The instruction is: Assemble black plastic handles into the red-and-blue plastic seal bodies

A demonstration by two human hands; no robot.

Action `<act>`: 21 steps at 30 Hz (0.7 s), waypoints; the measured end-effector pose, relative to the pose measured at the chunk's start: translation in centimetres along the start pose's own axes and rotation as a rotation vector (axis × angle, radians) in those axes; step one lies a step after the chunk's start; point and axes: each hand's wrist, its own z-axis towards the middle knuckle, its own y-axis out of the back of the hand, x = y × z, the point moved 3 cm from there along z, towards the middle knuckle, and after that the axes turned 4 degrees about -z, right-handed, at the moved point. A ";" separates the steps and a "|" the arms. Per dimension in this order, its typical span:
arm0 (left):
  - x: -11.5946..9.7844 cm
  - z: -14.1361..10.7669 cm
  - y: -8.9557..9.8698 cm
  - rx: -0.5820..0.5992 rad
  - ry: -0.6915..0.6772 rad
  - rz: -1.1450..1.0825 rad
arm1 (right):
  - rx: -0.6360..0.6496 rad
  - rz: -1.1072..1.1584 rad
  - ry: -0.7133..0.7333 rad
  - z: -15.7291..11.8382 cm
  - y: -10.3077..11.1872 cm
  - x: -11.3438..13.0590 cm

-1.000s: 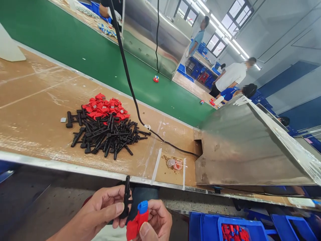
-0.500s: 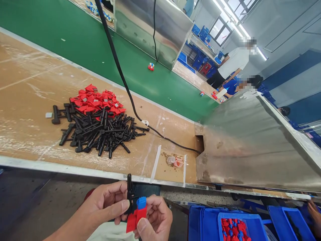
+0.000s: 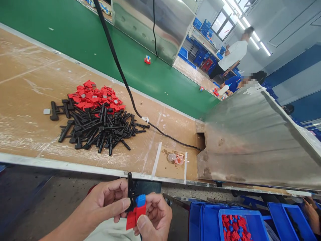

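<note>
Just off the table's front edge, my left hand (image 3: 111, 199) pinches a black plastic part (image 3: 129, 187) with an upright rod. My right hand (image 3: 156, 214) grips a red-and-blue toy arm (image 3: 139, 211), its blue fist-like end up. The two pieces touch or overlap between my fingers; whether they are joined I cannot tell. Beyond my hands, a heap of black rod-shaped parts (image 3: 100, 129) lies on the brown tabletop. Against its far side sits a pile of red plastic pieces (image 3: 94, 95), some with pale grey patches.
A black cable (image 3: 125, 80) crosses the table to a metal partition (image 3: 245, 144). Small cups (image 3: 173, 158) with swabs stand near the front edge. Blue bins (image 3: 240, 224) holding red-and-blue parts are low right. Small toys (image 3: 147, 60) rest on a green belt (image 3: 75, 43). Other people (image 3: 234, 53) are beyond.
My hands keep nearly the same grip on the black part and the toy arm. The view has shifted slightly. The small toy on the green belt sits a little further left.
</note>
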 end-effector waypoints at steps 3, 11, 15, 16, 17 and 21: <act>-0.8 -0.3 -0.3 -0.012 0.011 -0.012 | -0.001 0.004 0.001 -0.1 0.0 0.1; -1.8 -1.0 -0.7 -0.120 0.053 -0.016 | -0.025 0.036 0.005 -0.2 -0.3 0.3; -1.5 -0.9 -0.5 -0.039 0.042 0.015 | -0.017 0.095 -0.005 -0.2 -0.2 -0.1; -1.5 -1.0 -0.4 -0.037 0.040 0.018 | -0.006 0.105 -0.016 -0.2 -0.1 -0.2; -1.5 -1.0 -0.4 -0.040 0.039 0.017 | 0.008 0.111 -0.027 -0.2 -0.1 -0.3; -1.4 -1.0 -0.5 -0.078 0.091 -0.095 | 0.043 0.103 0.007 0.0 0.4 -0.2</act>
